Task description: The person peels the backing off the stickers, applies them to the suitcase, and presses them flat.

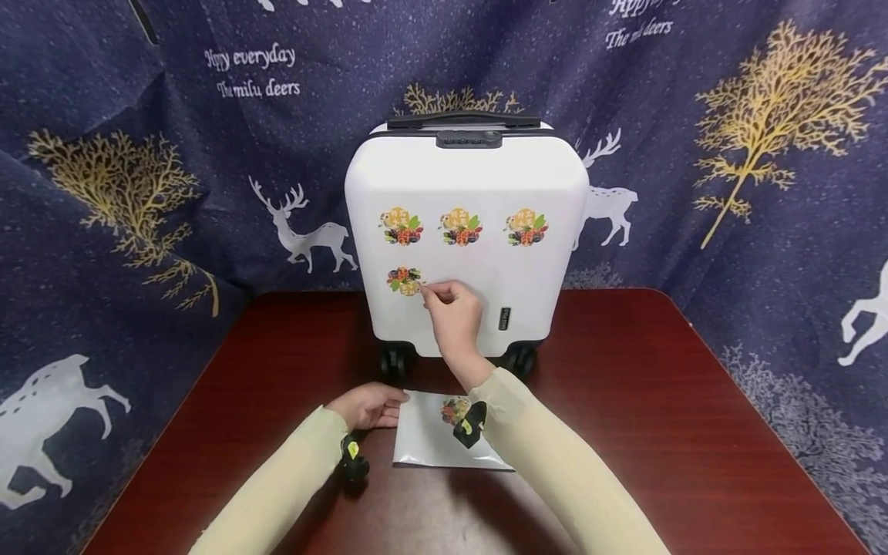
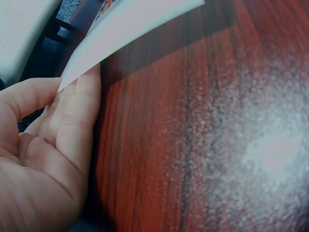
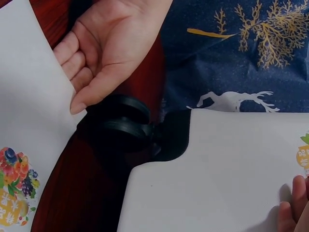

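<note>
Right sleeve [image 1: 555,455] leads to right hand [image 1: 454,316], which pinches sticker [image 1: 404,279] just left of the grip; left hand [image 1: 369,406], below, grips sheet [image 1: 428,439].

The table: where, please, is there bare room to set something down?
One bare patch of table runs from the right sleeve and suitcase to the table's right edge; another, from the left sleeve and suitcase to its left edge. The middle is crowded: before the suitcase, the left grip holds the white sheet, and the right sleeve is above it.
</note>
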